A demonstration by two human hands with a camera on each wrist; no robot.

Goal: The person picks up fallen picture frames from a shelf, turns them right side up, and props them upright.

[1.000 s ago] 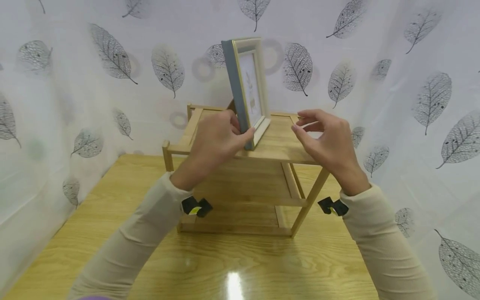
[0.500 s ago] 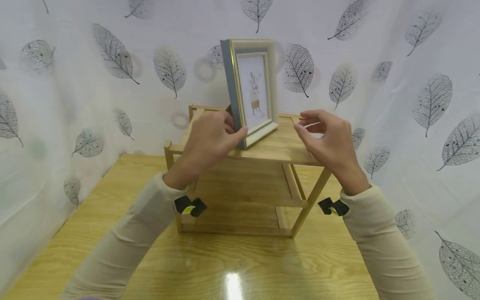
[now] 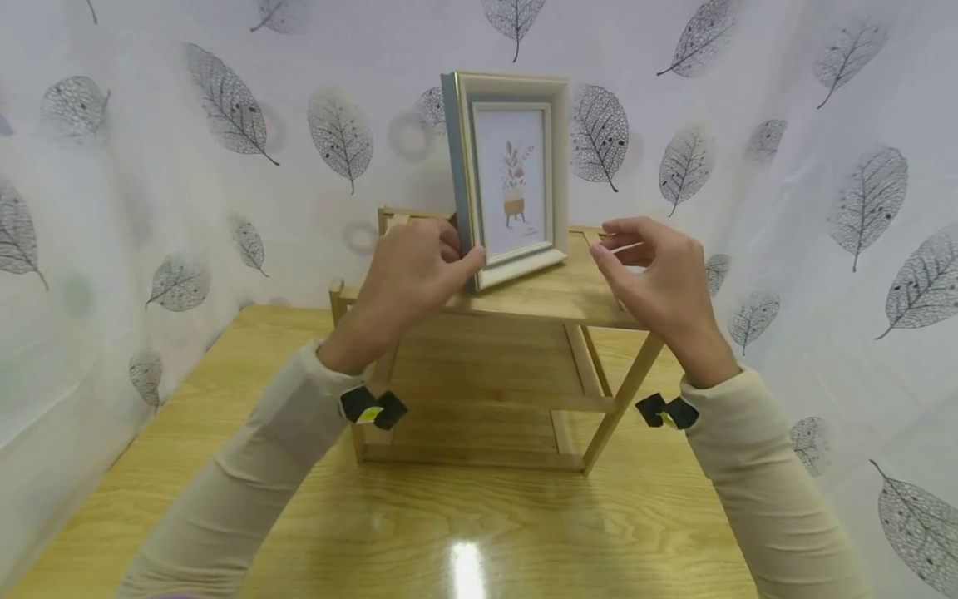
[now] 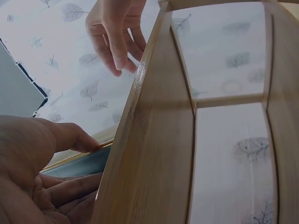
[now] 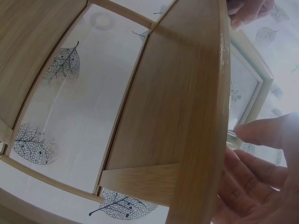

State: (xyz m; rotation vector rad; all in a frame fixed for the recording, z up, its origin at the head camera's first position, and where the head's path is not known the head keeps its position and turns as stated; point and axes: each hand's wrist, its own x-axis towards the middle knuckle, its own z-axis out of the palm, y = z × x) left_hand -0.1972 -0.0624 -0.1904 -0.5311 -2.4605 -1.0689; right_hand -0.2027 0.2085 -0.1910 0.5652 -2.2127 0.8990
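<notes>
A cream picture frame (image 3: 560, 166) with blue-grey sides and a thin gold line stands upright on the top tier of a small wooden shelf rack (image 3: 576, 287). It holds a print of a potted plant and faces slightly to the right. My left hand (image 3: 407, 279) pinches its lower left edge, thumb in front and fingers behind. In the left wrist view, the thumb and fingers of that hand (image 4: 42, 172) lie about the frame's blue-grey side (image 4: 86, 162). To the right of the frame, my right hand (image 3: 659, 279) hovers with loosely bent fingers, holding nothing.
Below the top tier, the rack has two lower shelves (image 3: 486, 358). It stands on a wood-grain table (image 3: 419, 532). A whitish curtain (image 3: 269, 216) with dark leaf prints hangs behind and at both sides.
The picture frame has turned so its front shows more fully toward me. My left hand has shifted slightly left with the frame's edge. My right hand has hardly moved.
</notes>
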